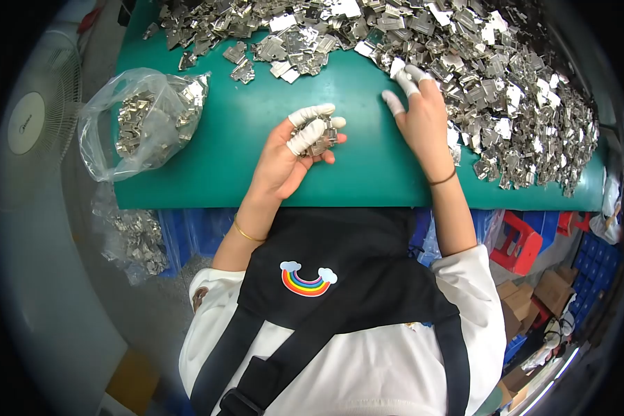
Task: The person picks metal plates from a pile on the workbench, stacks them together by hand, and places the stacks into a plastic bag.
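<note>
My left hand (284, 154) is closed around several small shiny metal pieces (322, 143), held just above the green table. White finger cots cover some of its fingertips, and the fingers partly hide the pieces. At the edge of a large pile of flat stamped metal parts (513, 104), my right hand (426, 118) reaches forward with thumb and fingers apart. White cots cover its thumb and front fingers too. Its fingertips are over or touching the pile's near edge; I cannot tell which. No piece shows between them.
A clear plastic bag (145, 125) of metal parts lies on the left of the green tabletop (256, 184). Below it hangs another bag of parts (139, 239). A fan (35, 125) stands at far left. Red stools (516, 243) and cardboard boxes (555, 291) are at lower right.
</note>
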Demonstrator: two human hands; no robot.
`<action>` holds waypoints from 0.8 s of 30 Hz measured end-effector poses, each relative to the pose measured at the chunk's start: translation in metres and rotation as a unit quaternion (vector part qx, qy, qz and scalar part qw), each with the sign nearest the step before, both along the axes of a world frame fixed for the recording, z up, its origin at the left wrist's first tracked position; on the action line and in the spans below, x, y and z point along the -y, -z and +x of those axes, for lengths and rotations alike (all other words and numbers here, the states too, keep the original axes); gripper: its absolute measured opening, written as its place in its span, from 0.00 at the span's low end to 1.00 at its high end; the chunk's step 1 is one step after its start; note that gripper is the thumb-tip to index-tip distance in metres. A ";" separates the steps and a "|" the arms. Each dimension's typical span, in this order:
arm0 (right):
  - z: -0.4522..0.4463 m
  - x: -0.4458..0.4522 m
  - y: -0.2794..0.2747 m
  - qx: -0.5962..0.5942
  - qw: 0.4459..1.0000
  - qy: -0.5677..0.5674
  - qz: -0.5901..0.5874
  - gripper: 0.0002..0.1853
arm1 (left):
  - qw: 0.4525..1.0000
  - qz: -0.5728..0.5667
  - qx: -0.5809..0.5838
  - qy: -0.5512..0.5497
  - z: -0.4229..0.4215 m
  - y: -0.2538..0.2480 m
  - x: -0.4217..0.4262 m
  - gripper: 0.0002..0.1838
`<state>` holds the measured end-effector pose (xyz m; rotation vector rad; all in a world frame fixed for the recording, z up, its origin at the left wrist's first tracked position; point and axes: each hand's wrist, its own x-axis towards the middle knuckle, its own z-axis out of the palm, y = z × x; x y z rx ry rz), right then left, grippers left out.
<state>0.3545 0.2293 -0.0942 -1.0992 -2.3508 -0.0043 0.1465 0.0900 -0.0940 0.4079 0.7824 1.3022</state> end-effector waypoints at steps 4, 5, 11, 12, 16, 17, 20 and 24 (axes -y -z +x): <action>0.021 0.017 0.001 -0.053 0.990 -0.096 -0.091 0.12 | 0.999 -0.015 0.021 -0.034 -0.006 0.003 0.004 0.21; 0.025 0.020 0.001 -0.060 0.988 -0.107 -0.093 0.11 | 0.999 -0.021 0.033 -0.033 -0.009 0.003 0.005 0.19; -0.004 0.010 -0.008 -0.056 0.987 0.106 -0.108 0.23 | 0.999 -0.014 0.033 -0.016 -0.010 0.007 0.003 0.19; -0.007 0.009 -0.004 -0.054 0.990 0.092 -0.095 0.23 | 0.999 -0.011 0.036 -0.020 -0.008 0.005 0.002 0.19; -0.005 0.019 -0.017 -0.169 0.949 0.005 -0.267 0.21 | 0.999 -0.014 0.027 -0.044 -0.009 -0.003 0.004 0.20; -0.005 0.028 -0.022 -0.179 0.938 -0.035 -0.295 0.22 | 0.999 -0.010 0.019 -0.048 -0.011 -0.003 0.005 0.20; 0.002 0.049 -0.016 -0.104 0.942 -0.113 -0.299 0.28 | 0.998 -0.010 0.013 -0.052 -0.013 -0.010 0.007 0.21; 0.005 0.056 -0.003 -0.103 0.943 -0.125 -0.290 0.32 | 0.998 -0.006 -0.060 -0.024 -0.017 -0.007 0.007 0.25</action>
